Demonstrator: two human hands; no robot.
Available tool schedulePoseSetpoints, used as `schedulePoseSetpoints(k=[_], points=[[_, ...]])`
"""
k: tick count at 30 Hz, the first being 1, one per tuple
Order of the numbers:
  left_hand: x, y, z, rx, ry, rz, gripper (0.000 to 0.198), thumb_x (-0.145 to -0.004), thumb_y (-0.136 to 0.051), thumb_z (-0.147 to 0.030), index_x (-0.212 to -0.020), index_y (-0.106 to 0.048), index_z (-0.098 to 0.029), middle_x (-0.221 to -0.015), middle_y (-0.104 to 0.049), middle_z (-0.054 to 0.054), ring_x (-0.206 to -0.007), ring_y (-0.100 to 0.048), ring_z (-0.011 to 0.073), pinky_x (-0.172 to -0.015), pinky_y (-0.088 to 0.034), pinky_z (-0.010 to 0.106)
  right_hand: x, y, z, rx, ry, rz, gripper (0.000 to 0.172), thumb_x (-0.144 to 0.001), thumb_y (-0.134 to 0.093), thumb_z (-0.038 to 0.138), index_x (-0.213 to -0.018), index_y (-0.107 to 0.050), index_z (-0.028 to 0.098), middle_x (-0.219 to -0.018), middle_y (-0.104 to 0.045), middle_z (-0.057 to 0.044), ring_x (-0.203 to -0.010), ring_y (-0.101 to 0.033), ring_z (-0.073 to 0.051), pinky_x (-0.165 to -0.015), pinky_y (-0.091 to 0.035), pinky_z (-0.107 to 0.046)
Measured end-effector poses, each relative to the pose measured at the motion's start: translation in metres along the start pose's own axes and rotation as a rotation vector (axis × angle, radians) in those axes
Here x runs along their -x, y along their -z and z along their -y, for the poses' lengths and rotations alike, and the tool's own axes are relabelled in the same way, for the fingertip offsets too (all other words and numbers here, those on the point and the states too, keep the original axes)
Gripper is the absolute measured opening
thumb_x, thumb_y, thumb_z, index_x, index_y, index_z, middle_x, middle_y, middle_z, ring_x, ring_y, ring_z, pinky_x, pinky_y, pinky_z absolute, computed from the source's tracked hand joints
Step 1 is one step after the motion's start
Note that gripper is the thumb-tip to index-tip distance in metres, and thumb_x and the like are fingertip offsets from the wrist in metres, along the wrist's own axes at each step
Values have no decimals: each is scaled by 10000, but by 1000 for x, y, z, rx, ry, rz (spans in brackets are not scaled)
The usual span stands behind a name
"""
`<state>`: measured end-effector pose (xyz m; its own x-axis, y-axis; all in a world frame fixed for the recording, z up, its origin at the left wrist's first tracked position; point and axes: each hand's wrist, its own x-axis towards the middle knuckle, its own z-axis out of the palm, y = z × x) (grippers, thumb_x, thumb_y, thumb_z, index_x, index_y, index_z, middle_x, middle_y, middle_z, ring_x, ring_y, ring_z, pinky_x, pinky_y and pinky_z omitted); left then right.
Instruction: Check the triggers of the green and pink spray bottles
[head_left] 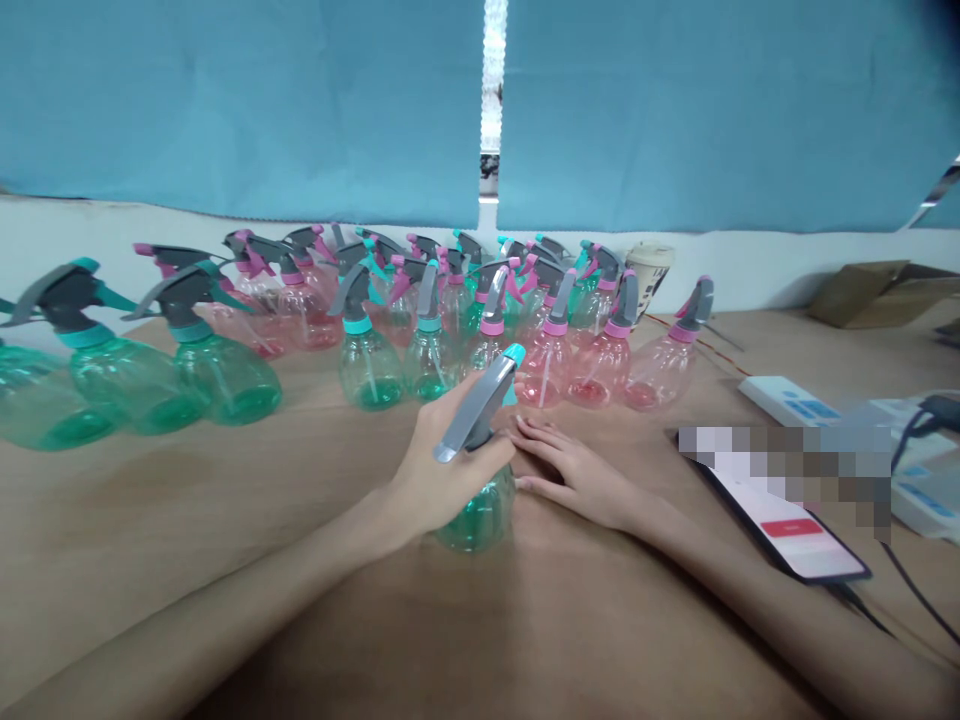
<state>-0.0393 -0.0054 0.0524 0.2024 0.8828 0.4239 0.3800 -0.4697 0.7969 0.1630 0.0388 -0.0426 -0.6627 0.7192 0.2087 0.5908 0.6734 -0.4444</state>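
The left hand (pixel 450 470) is closed tight around a green spray bottle (pixel 480 520). It holds the bottle by the neck and the gray top. The bottle leans a little and sits low over the brown table (pixel 225 520). The right hand (pixel 577 478) is open and lies flat on the table, just beside the bottle. It holds nothing.

Behind the bottle stand lots of pink and green spray bottles (pixel 547 365), all close together. A paper cup (pixel 649 280) stands behind them. To the right of the bottle lies a phone (pixel 787 530) with a red button, and part of it is blurred. A blue curtain (pixel 225 100) hangs far behind the bottle.
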Motion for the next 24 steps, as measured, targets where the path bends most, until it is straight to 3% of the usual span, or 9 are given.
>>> schedulePoseSetpoints(k=[8, 13, 19, 24], points=[[0, 1, -2, -12, 9, 3, 116, -699, -515, -172, -707, -411, -221, -625, -423, -49, -577, -413, 127, -556, -360, 272, 0, 0, 0, -9, 13, -11, 656, -890, -441, 592, -1443, -360, 249, -1511, -323, -76, -1408, -259, -271, -1148, -229, -522], [0, 2, -2, -13, -2, -3, 151, -698, -520, -167, -686, -382, -226, -601, -399, -54, -549, -381, 122, -526, -341, 266, 0, 1, 1, -10, 1, -14, 657, -886, -438, 600, -1426, -396, 228, -1506, -328, -92, -1407, -262, -271, -1145, -238, -517], [-1, 3, -2, 5, -17, 16, 107, -684, -495, -142, -714, -429, -221, -659, -493, -37, -612, -474, 137, -584, -405, 279, 0, 1, 2, -1, -4, -9, 659, -883, -439, 606, -1423, -401, 230, -1509, -328, -85, -1405, -268, -269, -1150, -232, -510], [-2, 3, -5, 50, -3, 16, 119, -681, -498, -137, -708, -416, -219, -629, -431, -48, -562, -403, 118, -533, -364, 265, 0, 1, 2, -8, -1, -2, 653, -886, -438, 602, -1438, -370, 260, -1520, -311, -63, -1409, -256, -271, -1152, -223, -515]])
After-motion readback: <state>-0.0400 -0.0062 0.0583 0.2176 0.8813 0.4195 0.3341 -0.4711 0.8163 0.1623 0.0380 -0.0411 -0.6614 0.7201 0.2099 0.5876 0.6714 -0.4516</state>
